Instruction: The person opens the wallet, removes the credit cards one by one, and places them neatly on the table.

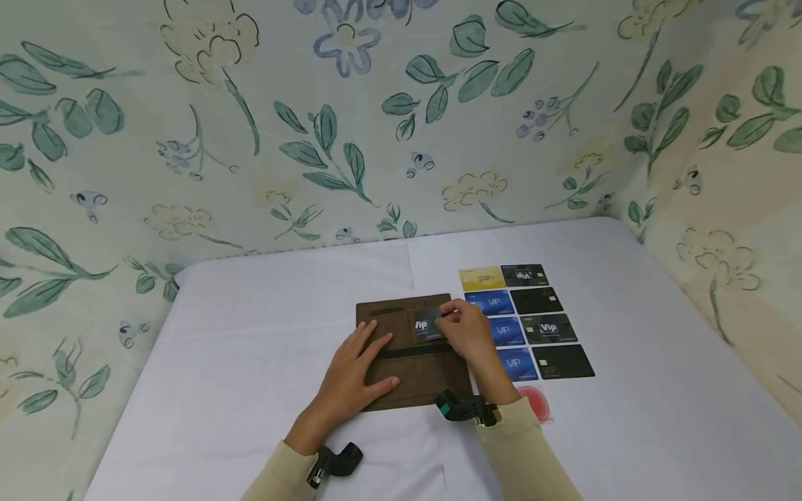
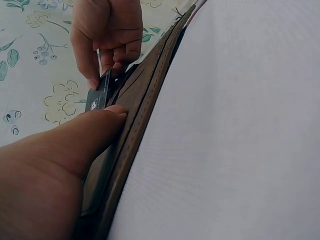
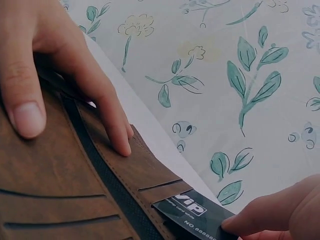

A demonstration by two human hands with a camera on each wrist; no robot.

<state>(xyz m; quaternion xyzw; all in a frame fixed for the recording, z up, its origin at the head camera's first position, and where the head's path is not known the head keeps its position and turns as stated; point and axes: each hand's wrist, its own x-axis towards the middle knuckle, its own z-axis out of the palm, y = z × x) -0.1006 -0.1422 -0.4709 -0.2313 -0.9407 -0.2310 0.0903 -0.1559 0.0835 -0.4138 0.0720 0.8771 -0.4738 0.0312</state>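
Observation:
A brown leather wallet [image 1: 422, 379] lies spread out on the white-covered table, with a dark band running across its middle. My left hand [image 1: 351, 372] rests on its left side, fingers spread and fairly straight. Between thumb and fingers, my right hand [image 1: 470, 334] pinches a black VIP card [image 3: 192, 212] by its outer end. The card's other end is tucked into a slot in the wallet, cutting off part of the lettering in the head view. From the left wrist view, my left thumb [image 2: 95, 127] presses the leather close to the card [image 2: 97, 95].
Right of the wallet, several cards lie in two columns: a yellow card [image 1: 482, 279], blue VIP cards [image 1: 519, 364] and black cards [image 1: 566, 362]. A round red patch [image 1: 535, 402] shows beside my right wrist. Floral cloth [image 1: 376, 174] hangs behind the table [image 1: 250, 327].

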